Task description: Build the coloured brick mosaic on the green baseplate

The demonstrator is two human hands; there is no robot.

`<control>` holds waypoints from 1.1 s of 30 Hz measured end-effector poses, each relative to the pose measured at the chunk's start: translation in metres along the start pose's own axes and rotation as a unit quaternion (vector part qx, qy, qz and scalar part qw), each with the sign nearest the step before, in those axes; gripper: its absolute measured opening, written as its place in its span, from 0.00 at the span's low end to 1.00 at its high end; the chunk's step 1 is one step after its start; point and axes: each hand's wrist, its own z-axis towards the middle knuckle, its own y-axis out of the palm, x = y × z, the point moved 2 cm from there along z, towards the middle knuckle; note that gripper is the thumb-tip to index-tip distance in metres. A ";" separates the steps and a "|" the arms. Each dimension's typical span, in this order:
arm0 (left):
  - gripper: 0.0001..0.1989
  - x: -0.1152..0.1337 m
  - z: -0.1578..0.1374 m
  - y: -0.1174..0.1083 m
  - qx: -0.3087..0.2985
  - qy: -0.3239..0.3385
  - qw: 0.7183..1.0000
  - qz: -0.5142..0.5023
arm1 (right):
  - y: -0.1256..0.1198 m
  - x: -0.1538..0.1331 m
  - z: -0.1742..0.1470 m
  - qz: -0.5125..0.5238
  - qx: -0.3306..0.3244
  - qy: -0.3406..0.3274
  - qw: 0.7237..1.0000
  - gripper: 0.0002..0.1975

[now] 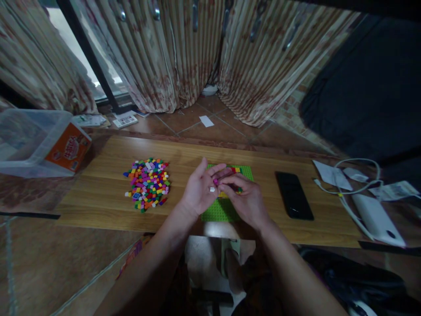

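My left hand [200,188] is turned palm up, its fingers stretched out and the thumb apart. On its palm lies a small white toy brick [212,189]. Thumb and fingers of my right hand [245,195] are pinched together over the left palm, at a magenta toy brick [215,181]. Beneath both hands is a green studded baseplate [219,211], partly covered by them. Red and yellow bricks [236,170] sit near its far edge; more yellow ones show between the hands.
A pile of mixed toy bricks [149,184] lies on the wooden table [108,188] to the left. Beyond it stands a clear plastic box [36,145]. To the right are a black phone [294,195], a white cable [348,208] and a white device [378,219].
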 end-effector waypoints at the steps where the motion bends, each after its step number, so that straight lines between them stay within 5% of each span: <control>1: 0.25 0.001 0.000 -0.001 0.011 0.008 1.000 -0.005 | -0.005 0.003 0.000 0.004 0.012 0.012 1.000 0.06; 5: 0.17 0.008 0.001 -0.008 0.078 0.054 0.996 0.001 | -0.029 0.023 0.001 0.010 0.083 0.085 0.993 0.09; 9: 0.12 0.015 0.001 -0.015 0.138 0.071 0.987 0.033 | -0.039 0.038 0.000 -0.012 0.073 0.144 0.987 0.11; 20: 0.11 0.012 0.001 -0.013 0.150 0.072 0.984 0.057 | -0.020 0.031 0.001 -0.214 0.029 0.093 0.972 0.11; 33: 0.10 0.013 0.001 -0.014 0.156 0.076 0.984 0.045 | -0.015 0.036 0.000 -0.166 0.064 0.102 0.979 0.10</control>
